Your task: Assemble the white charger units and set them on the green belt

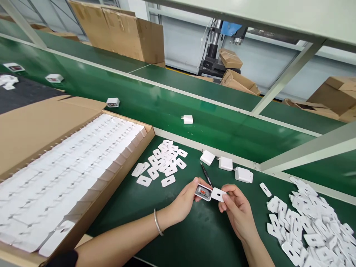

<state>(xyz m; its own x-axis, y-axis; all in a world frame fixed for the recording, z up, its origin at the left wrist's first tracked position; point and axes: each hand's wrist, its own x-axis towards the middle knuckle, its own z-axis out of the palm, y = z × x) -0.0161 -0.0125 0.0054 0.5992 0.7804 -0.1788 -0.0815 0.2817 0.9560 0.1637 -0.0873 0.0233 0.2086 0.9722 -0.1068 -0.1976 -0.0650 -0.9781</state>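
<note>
My left hand (187,198) is closed around a white charger housing (204,192), whose uncovered end faces me and shows grey and orange parts inside. Pinched in my right hand (236,205) is a flat white cover plate (217,194) with a small slot, held right beside the housing's uncovered end. Whether plate and housing touch, I cannot tell. Just behind the housing lies a black pen-like tool (206,174). White chargers (225,163) stand in a short row beyond my hands, along the table's back rail.
Loose cover plates form a pile (164,159) behind my left hand and a bigger heap (317,218) at right. A cardboard box (122,167) with rows of white pieces fills the left. Several chargers (188,119) sit on the green belt (155,100) behind. A slanted metal post (308,150) rises at right.
</note>
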